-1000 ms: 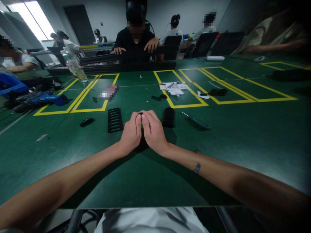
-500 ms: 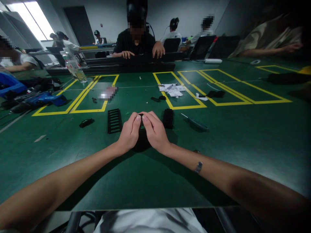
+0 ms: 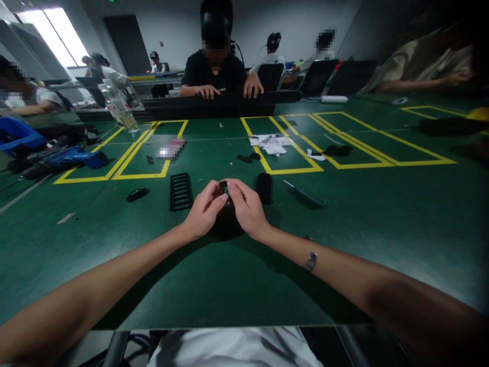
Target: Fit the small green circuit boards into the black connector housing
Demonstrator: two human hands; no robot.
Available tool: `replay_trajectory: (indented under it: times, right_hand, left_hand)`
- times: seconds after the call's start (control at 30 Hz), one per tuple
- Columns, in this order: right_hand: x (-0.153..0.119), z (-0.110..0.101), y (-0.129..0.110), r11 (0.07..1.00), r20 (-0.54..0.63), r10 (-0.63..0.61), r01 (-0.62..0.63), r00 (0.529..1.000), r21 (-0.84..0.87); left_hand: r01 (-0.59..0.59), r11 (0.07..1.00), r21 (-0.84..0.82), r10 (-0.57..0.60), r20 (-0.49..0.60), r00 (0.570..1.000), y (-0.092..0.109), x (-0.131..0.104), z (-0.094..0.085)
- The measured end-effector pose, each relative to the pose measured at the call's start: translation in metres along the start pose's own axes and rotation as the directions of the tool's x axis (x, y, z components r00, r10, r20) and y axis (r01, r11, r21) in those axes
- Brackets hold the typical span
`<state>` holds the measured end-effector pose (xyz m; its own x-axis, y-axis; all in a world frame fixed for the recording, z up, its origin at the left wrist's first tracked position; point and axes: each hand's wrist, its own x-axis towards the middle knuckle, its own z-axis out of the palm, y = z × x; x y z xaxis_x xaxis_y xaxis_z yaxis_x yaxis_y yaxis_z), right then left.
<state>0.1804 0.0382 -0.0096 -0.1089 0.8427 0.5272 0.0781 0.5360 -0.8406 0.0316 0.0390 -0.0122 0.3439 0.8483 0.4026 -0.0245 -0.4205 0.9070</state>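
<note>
Green table (image 3: 229, 285) bears slotted frame (image 3: 181, 192), screwdriver (image 3: 306, 195); left hand (image 3: 202, 211) and right hand (image 3: 247, 208) clamp a small part (image 3: 226, 190).

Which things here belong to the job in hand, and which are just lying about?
Likely part of the job:
small black part with green board, between left hand and right hand
nearby black slotted frame, black ribbed block, screwdriver

Apparently just lying about:
white paper
clear bottle

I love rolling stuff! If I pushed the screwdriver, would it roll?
The screwdriver might roll a little, since its handle looks rounded. It's probably heavier that end, because the shaft looks thin. It seems stiff, lying straight.
</note>
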Motion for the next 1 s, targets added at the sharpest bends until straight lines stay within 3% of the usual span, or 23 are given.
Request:
replay_trajectory:
  times: [0.13,0.63,0.8,1.0]
  right_hand:
    - [0.001,-0.002,-0.002,0.999,-0.004,0.023,-0.023,1.0,0.033]
    - [0.002,-0.005,-0.004,0.963,0.042,0.21,-0.214,0.977,0.164]
    - [0.0,-0.009,-0.004,0.944,0.083,0.255,-0.267,0.963,0.193]
    - [0.0,-0.01,-0.005,0.938,0.088,0.265,-0.278,0.96,0.208]
  left_hand:
    - [0.044,0.998,-0.055,-0.042,0.038,0.998,0.001,0.001,-0.001]
    - [0.103,0.986,-0.132,-0.105,-0.009,0.994,0.011,0.003,-0.001]
    - [0.091,0.996,-0.008,-0.091,-0.05,0.995,0.011,-0.001,0.0]
    - [0.001,0.959,0.283,0.039,-0.136,0.99,0.013,-0.006,0.001]
